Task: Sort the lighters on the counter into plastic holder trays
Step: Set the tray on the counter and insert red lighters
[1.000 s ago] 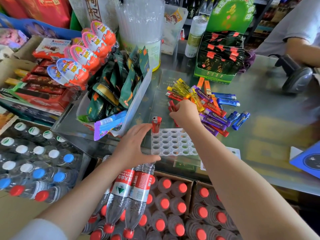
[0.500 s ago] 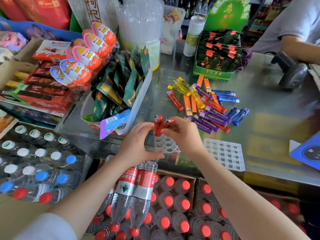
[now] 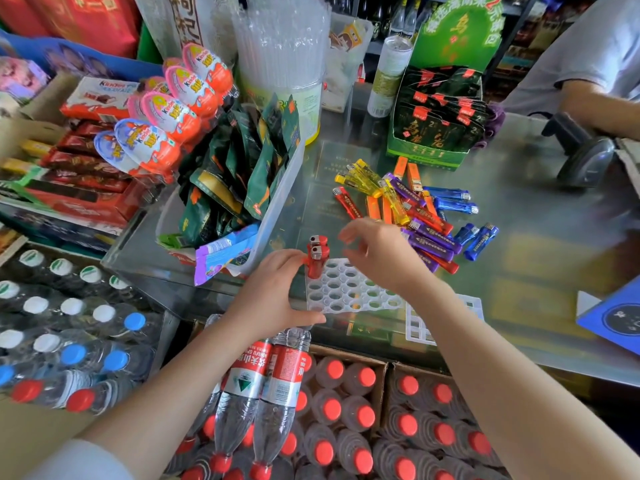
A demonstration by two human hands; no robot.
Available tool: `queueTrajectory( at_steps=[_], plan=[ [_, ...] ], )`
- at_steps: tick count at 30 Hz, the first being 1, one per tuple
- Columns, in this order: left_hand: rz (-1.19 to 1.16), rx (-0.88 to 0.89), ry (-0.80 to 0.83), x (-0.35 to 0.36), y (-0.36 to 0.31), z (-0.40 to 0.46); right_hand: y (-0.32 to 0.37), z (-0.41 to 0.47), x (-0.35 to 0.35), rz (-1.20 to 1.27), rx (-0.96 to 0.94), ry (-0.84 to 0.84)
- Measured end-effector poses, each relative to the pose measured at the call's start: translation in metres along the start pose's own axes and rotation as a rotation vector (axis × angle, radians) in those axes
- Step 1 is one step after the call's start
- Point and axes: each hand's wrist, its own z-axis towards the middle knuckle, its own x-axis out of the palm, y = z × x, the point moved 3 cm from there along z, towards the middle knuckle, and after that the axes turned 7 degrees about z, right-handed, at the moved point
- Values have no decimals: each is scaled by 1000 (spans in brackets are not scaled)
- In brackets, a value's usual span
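A white holder tray [image 3: 349, 296] with round holes lies at the counter's near edge. Two red lighters [image 3: 317, 254] stand upright in its far left corner. My left hand [image 3: 277, 296] holds the tray's left side, with fingertips against the red lighters and the thumb along the near edge. My right hand [image 3: 377, 254] hovers just right of the lighters, fingers apart, holding nothing. A pile of loose lighters [image 3: 415, 209] in red, orange, yellow, purple and blue lies beyond on the glass counter [image 3: 540, 258].
A second white tray [image 3: 417, 329] with square holes lies partly under my right forearm. A clear bin of green snack packs [image 3: 242, 174] stands left of the tray. A barcode scanner [image 3: 585, 157] and another person's arm [image 3: 602, 109] are at far right. Bottles sit below the counter.
My right hand took a red lighter from the pile, stood it in the tray beside the first one, and let go. It now hangs open above the tray.
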Motion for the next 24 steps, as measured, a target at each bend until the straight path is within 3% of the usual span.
queueTrajectory(
  at_steps=[3, 10, 15, 18, 24],
  plan=[
    [32, -8, 27, -1, -1, 3, -13, 22, -12, -47, 62, -199],
    [-58, -17, 97, 0, 0, 10, -25, 63, 7, -291, 335, -78],
    [-113, -14, 72, -1, 1, 8, -25, 65, 13, -289, 375, -40],
    [-140, -23, 61, 0, 2, 7, -22, 62, 8, -121, 341, -64],
    [-116, -30, 36, 0, 1, 5, -10, -2, 7, 592, 293, -196]
  ],
)
